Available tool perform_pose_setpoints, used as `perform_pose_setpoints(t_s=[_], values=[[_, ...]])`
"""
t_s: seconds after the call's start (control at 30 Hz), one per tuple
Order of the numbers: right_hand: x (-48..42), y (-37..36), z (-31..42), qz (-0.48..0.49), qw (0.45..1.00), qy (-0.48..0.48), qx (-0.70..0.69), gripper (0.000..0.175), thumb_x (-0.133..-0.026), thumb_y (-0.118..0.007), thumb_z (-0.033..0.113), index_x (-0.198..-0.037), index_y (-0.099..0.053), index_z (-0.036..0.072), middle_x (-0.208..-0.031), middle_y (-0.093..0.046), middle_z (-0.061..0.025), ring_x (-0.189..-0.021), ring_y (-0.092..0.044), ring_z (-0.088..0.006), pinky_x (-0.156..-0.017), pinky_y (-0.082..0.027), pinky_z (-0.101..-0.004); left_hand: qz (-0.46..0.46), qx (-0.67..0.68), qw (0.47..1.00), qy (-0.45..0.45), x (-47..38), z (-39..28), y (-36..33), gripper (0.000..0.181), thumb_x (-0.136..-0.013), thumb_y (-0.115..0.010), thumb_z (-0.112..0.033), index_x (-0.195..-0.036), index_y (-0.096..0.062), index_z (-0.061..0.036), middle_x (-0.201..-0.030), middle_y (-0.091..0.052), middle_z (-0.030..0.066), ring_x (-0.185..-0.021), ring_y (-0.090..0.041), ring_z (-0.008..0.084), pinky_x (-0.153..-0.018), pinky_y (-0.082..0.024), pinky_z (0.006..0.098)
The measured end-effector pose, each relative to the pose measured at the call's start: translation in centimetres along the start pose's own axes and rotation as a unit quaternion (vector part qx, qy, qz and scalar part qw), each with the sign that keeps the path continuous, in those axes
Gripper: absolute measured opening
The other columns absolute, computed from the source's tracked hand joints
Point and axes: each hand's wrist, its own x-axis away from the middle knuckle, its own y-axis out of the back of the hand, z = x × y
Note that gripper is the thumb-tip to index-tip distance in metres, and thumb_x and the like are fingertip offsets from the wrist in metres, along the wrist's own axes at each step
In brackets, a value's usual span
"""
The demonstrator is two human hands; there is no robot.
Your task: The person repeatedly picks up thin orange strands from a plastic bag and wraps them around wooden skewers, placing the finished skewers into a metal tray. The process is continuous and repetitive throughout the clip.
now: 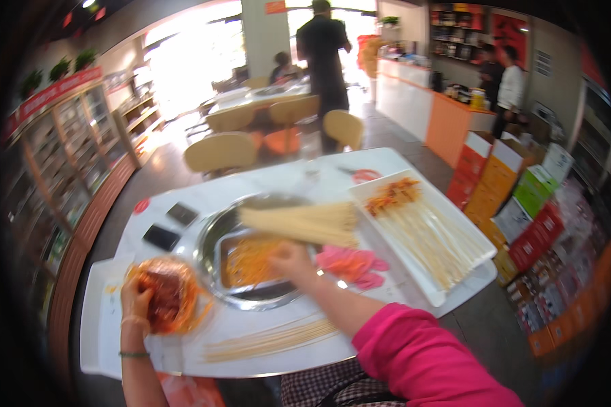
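My left hand [136, 295] is at the left side of an open clear plastic bag of dark red, wet food [167, 300], its fingers curled against the contents. Whether they grip a piece is unclear. My right hand [291, 260], blurred, is over the right end of a rectangular metal pan of orange shredded food [247, 259]; I cannot tell whether it holds anything. The pan sits inside a large round steel basin [206, 274]. Across the basin's far right part lies a thick bundle of bamboo skewers [305, 221]. Thinner loose skewers [270, 341] lie along the table's near edge.
A white tray [440, 300] at the right holds skewers with reddish food on their far ends. Pink gloves [354, 265] lie beside the basin. Two dark flat objects [161, 237] and red-handled scissors [365, 175] lie farther back. Another white tray [99, 325] is beneath the bag. People stand beyond.
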Motion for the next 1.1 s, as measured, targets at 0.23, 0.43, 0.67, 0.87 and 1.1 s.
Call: perform_pose_setpoints(t_s=[0.23,0.43,0.67,0.87,1.1], values=[[0.9,1.5,0.7,-0.004,0.999,-0.001,-0.037,0.013,-0.091,-0.071,0.009,-0.095,-0.068,-0.003,-0.082,-0.07,-0.0075,-0.07,-0.069,-0.0136,-0.064,-0.058,-0.0255,0.047,0.142,0.989,0.006,-2.3,1.7,-1.3,0.02,-0.083,-0.068,0.003,-0.103,-0.068,0.0015,-0.095,-0.07,0.0069,-0.085,-0.064,0.0167,-0.078,-0.053,0.0297],[1.0,0.7,0.4,0.0,0.999,-0.012,-0.045,0.015,-0.091,-0.073,0.01,-0.095,-0.065,-0.002,-0.086,-0.069,-0.0074,-0.071,-0.069,-0.013,-0.063,-0.059,-0.025,-0.008,0.271,0.958,0.088,-1.6,1.8,-0.8,0.021,-0.09,-0.067,0.004,-0.11,-0.064,0.0,-0.101,-0.069,0.0058,-0.088,-0.063,0.0154,-0.081,-0.055,0.0288],[0.4,0.8,-0.5,-0.014,0.999,-0.007,-0.044,0.012,-0.089,-0.073,0.007,-0.094,-0.067,-0.002,-0.081,-0.069,-0.0056,-0.069,-0.068,-0.0111,-0.06,-0.06,-0.0251,0.007,0.307,0.946,0.104,-2.8,3.7,-0.2,0.02,-0.091,-0.066,0.004,-0.11,-0.066,-0.0013,-0.106,-0.071,0.0069,-0.09,-0.067,0.0172,-0.083,-0.056,0.0292],[0.8,0.6,0.3,-0.005,0.999,-0.005,-0.042,0.013,-0.091,-0.072,0.009,-0.095,-0.065,-0.002,-0.085,-0.069,-0.0067,-0.071,-0.069,-0.012,-0.062,-0.059,-0.0246,0.015,0.341,0.933,0.112,-2.3,4.5,0.7,0.022,-0.094,-0.063,0.002,-0.115,-0.067,-0.0001,-0.106,-0.072,0.0088,-0.091,-0.069,0.0197,-0.083,-0.058,0.0319],[0.7,0.6,0.2,-0.011,0.998,0.002,-0.054,0.013,-0.091,-0.073,0.01,-0.094,-0.065,-0.001,-0.081,-0.069,-0.0057,-0.067,-0.068,-0.0115,-0.06,-0.057,-0.0245,-0.002,0.3,0.946,0.123,-2.5,3.4,1.5,0.015,-0.096,-0.062,0.0,-0.11,-0.067,-0.0007,-0.1,-0.071,0.0086,-0.085,-0.068,0.0191,-0.078,-0.06,0.0323]])
